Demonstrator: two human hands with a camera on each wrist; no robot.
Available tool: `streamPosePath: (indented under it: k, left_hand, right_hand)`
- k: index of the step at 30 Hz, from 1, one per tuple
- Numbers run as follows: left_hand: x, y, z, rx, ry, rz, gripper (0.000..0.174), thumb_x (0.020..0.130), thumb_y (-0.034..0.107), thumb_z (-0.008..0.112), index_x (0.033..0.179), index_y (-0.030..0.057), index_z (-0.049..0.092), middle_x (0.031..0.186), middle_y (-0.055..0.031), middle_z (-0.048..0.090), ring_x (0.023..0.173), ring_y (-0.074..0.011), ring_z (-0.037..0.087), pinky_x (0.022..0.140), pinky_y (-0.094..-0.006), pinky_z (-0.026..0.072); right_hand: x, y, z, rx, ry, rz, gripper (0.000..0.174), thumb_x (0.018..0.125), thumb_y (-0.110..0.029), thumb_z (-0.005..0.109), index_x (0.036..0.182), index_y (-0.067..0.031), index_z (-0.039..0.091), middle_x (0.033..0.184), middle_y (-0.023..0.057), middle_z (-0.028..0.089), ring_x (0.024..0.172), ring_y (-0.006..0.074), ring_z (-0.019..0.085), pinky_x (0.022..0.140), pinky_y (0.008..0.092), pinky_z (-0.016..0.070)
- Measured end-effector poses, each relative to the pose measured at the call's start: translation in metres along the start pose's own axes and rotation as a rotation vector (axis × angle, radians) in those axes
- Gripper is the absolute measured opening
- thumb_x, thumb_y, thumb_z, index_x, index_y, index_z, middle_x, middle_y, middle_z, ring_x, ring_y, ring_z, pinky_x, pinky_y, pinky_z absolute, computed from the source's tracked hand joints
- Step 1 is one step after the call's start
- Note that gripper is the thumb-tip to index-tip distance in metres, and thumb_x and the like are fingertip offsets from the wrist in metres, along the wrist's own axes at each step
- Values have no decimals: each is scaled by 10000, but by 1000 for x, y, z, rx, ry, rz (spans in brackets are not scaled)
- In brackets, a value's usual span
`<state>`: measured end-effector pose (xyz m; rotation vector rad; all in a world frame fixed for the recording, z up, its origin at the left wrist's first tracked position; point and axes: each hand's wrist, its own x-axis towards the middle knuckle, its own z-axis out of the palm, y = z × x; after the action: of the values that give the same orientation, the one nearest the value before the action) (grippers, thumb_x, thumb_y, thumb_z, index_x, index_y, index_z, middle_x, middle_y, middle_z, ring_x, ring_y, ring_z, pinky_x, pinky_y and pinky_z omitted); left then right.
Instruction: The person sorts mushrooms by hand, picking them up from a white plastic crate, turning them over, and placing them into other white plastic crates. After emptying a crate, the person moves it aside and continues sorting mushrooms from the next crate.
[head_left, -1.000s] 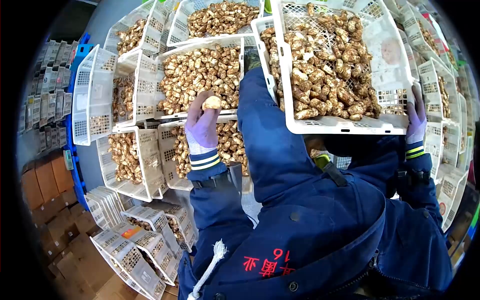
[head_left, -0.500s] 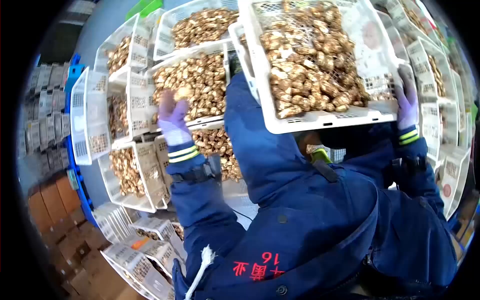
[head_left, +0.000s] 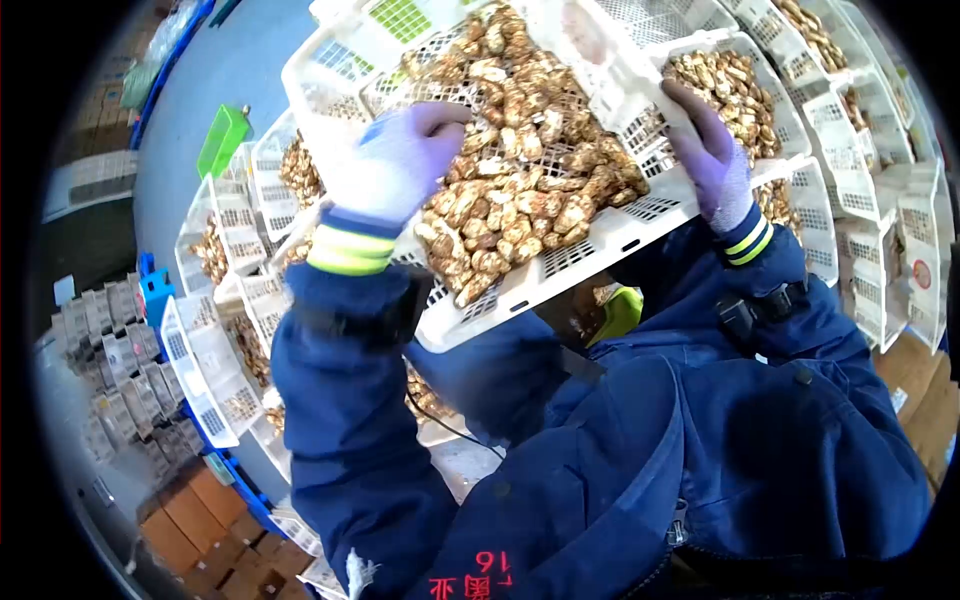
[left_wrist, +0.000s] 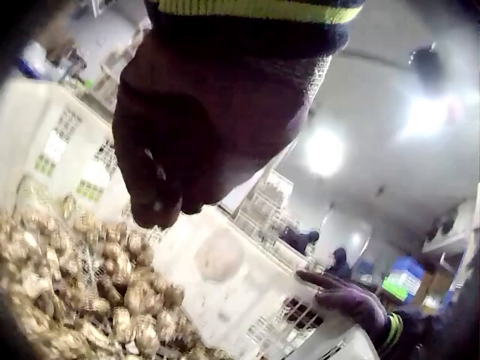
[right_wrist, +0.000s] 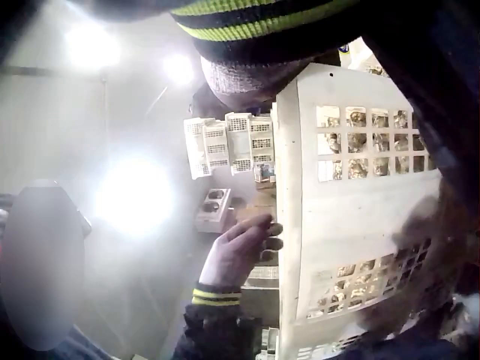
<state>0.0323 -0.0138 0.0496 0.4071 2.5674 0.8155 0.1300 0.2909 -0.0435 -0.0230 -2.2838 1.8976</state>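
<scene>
A white perforated crate (head_left: 560, 262) of brown, knobbly mushroom-like pieces (head_left: 520, 215) lies tilted across the person's lap. The right hand (head_left: 715, 165) grips its right rim, fingers over the edge; the left wrist view also shows this hand (left_wrist: 349, 300) on the rim. Above the crate's left part hovers the left hand (head_left: 400, 155), fingers curled, with no piece visible in them. From the left wrist, that hand (left_wrist: 210, 120) hangs over the pieces (left_wrist: 112, 292), fingertips down. In the right wrist view the left hand (right_wrist: 240, 251) shows curled fingers beyond the crate wall (right_wrist: 360, 217).
More filled crates surround the person: one (head_left: 800, 165) touches the right side, others (head_left: 205, 365) stand at the left. A green basket (head_left: 222, 140) sits on the floor at the upper left. Cardboard boxes (head_left: 200, 515) lie at the lower left.
The left hand has come from over the neighbouring crate to above the lap crate; the pale piece it held no longer shows. The lap crate appears turned, and the head view has shifted.
</scene>
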Motion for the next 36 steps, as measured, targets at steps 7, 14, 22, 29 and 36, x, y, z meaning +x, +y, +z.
streamPosePath:
  k: [7,14,22,29,36]
  left_hand:
    - [103,-40,123,512,-212,-184,721,773,484,727,1261,-20,561,1131,-284,638,1100,-389,606,956,-400,474]
    - [71,-27,111,77,-186,-187,401,804,222,739,1106,-12,617,840,-136,682,759,-233,654,692,-342,514]
    - [87,-83,-4,-1339,159,-43,385,905,55,506,1270,-64,511,1172,-220,551,1135,-405,554,963,-551,488]
    - [119,-87,3,-522,185,-440,367,873,294,650,1096,6,603,703,-64,604,601,-184,566,594,-312,482]
    - [138,-106,45,1090,-589,-390,435,856,351,582,1170,60,661,1215,-236,619,1129,-384,597,971,-404,478]
  right_hand:
    - [-2,-17,-11,-104,-36,57,465,934,-160,499,1390,-75,468,1312,188,566,1218,262,544,1016,321,412]
    - [0,-19,-17,-200,-83,89,475,948,-220,490,1412,-129,444,1325,181,550,1174,305,575,978,348,453]
    - [2,-19,-15,-67,-95,124,480,925,-147,496,1397,-66,462,1297,164,562,1202,238,542,1008,321,414]
    - [3,-14,-10,-97,-56,71,483,914,-132,503,1390,-62,466,1324,173,559,1240,275,533,1037,334,400]
    - [3,-14,-11,-108,-62,84,475,917,-129,497,1386,-56,467,1333,176,550,1254,276,520,1049,339,389]
